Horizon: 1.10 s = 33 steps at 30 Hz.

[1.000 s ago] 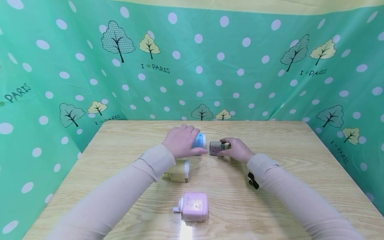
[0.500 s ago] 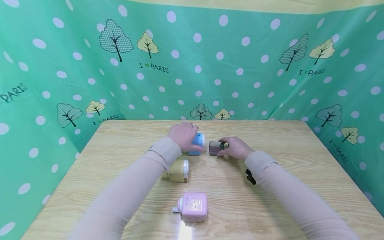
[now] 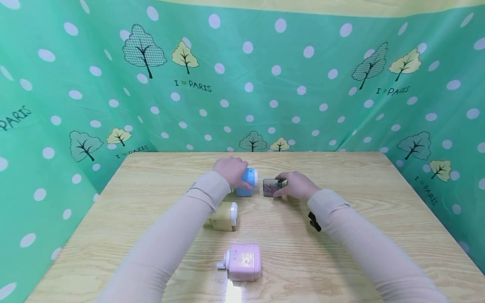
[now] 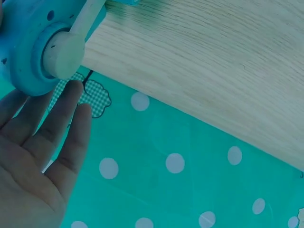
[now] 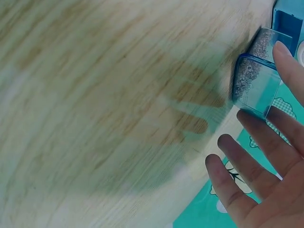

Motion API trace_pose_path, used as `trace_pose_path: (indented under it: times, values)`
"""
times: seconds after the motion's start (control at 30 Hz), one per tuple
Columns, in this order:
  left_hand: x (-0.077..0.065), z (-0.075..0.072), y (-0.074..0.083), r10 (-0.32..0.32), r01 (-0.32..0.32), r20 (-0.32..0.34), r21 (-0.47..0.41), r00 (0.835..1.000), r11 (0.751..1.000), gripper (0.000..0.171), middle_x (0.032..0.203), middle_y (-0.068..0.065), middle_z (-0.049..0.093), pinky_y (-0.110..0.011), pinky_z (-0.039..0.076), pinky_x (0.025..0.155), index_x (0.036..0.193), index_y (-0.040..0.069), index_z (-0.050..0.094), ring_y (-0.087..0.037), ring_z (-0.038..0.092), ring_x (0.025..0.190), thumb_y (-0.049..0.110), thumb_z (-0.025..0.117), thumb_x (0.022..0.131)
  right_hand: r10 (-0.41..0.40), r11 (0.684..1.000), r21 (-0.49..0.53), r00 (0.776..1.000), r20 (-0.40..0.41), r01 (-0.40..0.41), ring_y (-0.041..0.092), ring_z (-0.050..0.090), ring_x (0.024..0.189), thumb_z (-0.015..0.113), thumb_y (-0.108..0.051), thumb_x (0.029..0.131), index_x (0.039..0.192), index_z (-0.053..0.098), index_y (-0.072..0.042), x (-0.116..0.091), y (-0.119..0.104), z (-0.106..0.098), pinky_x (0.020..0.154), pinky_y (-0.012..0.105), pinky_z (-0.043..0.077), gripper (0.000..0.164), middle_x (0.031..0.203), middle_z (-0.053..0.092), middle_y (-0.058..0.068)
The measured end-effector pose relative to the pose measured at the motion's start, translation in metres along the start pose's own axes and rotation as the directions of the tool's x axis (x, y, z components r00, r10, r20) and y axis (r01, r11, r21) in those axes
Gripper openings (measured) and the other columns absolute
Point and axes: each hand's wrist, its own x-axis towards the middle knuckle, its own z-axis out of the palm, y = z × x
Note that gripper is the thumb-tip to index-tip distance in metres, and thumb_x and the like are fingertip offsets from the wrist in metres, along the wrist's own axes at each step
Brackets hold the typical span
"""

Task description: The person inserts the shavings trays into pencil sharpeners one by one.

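A blue crank pencil sharpener lies toward the back of the table. My left hand holds it from its left side, thumb across the near face. In the left wrist view its pale crank shows above the straight outer fingers. Just right of the sharpener, my right hand pinches a clear shavings drawer between thumb and forefinger. Shavings show inside the drawer in the right wrist view, where the other fingers are spread. A narrow gap separates drawer and sharpener; the sharpener's open slot faces the drawer.
A yellow pencil sharpener lies nearer, below my left wrist, and a pink one with its crank pointing left lies closer still. A small black object shows beside my right cuff. Green dotted cloth hangs behind the table.
My left hand has shifted slightly on the blue sharpener, so more of its blue body shows. My right hand and the drawer have hardly moved. The head view has turned a little.
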Motion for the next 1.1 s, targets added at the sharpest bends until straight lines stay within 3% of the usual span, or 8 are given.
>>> trace_pose_path:
  times: [0.2,0.47,0.73,1.1]
  values:
    - [0.001,0.002,-0.003,0.001,0.0,0.009,-0.053,1.0,0.999,0.069,0.099,0.0,0.07,-0.034,0.056,0.072,0.119,0.011,0.072,-0.015,0.063,0.082,0.061,0.075,0.072,0.021,1.0,-0.005,1.0,-0.005,-0.021,0.04,0.054,0.128,0.08,-0.036,0.079,0.14,0.06,-0.001,0.002,0.0,0.001,0.11,0.055,0.039,0.073,0.139,0.061,0.021]
    - [0.002,0.0,-0.002,-0.014,0.02,0.044,-0.142,0.999,0.99,0.067,0.106,-0.002,0.071,-0.034,0.055,0.081,0.123,0.01,0.072,-0.016,0.064,0.091,0.051,0.08,0.071,0.035,0.999,-0.029,0.999,0.012,-0.034,0.04,0.054,0.129,0.08,-0.036,0.079,0.14,0.061,-0.003,0.004,-0.003,0.0,0.108,0.056,0.041,0.072,0.14,0.06,0.02]
    - [0.006,0.0,0.0,-0.008,0.015,0.043,-0.156,0.999,0.988,0.068,0.114,-0.005,0.072,-0.035,0.054,0.089,0.126,0.008,0.071,-0.019,0.066,0.099,0.046,0.082,0.071,0.029,0.999,-0.022,0.999,0.017,-0.029,0.041,0.054,0.129,0.081,-0.033,0.078,0.14,0.061,-0.002,0.006,-0.006,-0.003,0.108,0.056,0.041,0.073,0.141,0.059,0.022]
    - [0.008,-0.007,0.003,-0.01,0.018,0.065,-0.127,0.998,0.992,0.061,0.107,-0.003,0.074,-0.034,0.053,0.091,0.118,0.008,0.074,-0.019,0.066,0.098,0.043,0.085,0.069,0.046,0.999,-0.018,0.999,0.03,-0.045,0.041,0.054,0.128,0.081,-0.031,0.078,0.14,0.06,-0.002,0.008,-0.012,-0.001,0.108,0.055,0.041,0.072,0.141,0.059,0.022]
